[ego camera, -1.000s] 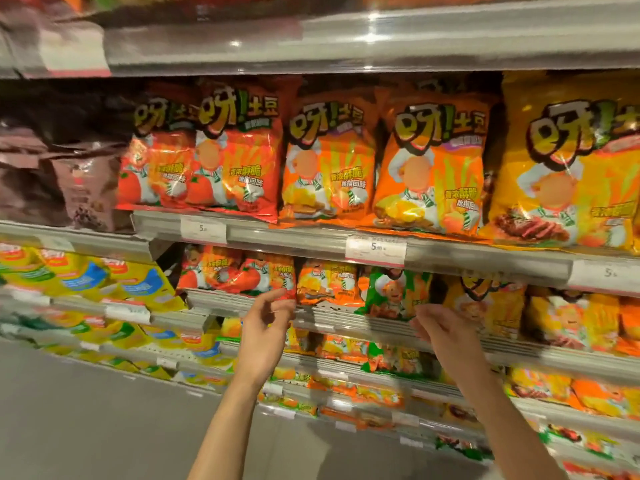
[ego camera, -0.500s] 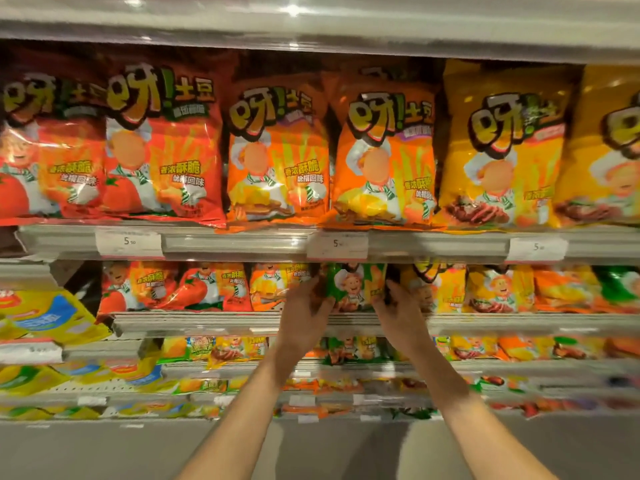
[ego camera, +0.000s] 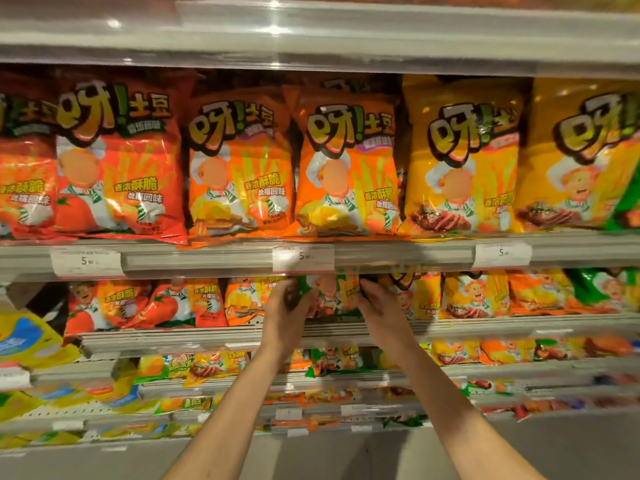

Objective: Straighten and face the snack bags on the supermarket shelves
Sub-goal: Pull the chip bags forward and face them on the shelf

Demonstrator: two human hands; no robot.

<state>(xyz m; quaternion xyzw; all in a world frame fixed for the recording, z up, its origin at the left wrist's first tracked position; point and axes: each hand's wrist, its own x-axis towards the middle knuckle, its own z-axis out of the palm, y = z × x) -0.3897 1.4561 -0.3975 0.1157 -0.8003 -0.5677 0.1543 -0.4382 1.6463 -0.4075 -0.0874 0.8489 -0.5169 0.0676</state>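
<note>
Both hands were on one small green-edged snack bag (ego camera: 329,294) on the second shelf (ego camera: 485,329) from the top in view, right under the middle price tag (ego camera: 303,258). Left hand (ego camera: 285,311) held the bag's left edge, fingers curled around it. Right hand (ego camera: 379,304) held the right edge the same way. So both grips were closed on the one bag, no slack visible. The bag stood roughly upright, its upper part hidden behind the price rail above it.

Risks as I read them:
- Row was packed tight. The orange bag (ego camera: 244,299) to its left and the yellow bag (ego camera: 414,296) to its right sat touching or just beside the held one. Pulling it forward or twisting it could drag either neighbour out of line or tip it off the lip.
- Shelf lip looked low. A bag tilted too far forward would likely slide off onto the rows below.
- Squeezing from both sides could crush the contents or crease the printed face, which defeats the facing.
- Knuckles were close under the price rail; lifting the bag could knock the tag loose.
- Big bags (ego camera: 346,164) on the shelf above overhung their edge slightly. A bump upward might shift them.

Couldn't tell how deep the stack behind the held bag went.
</note>
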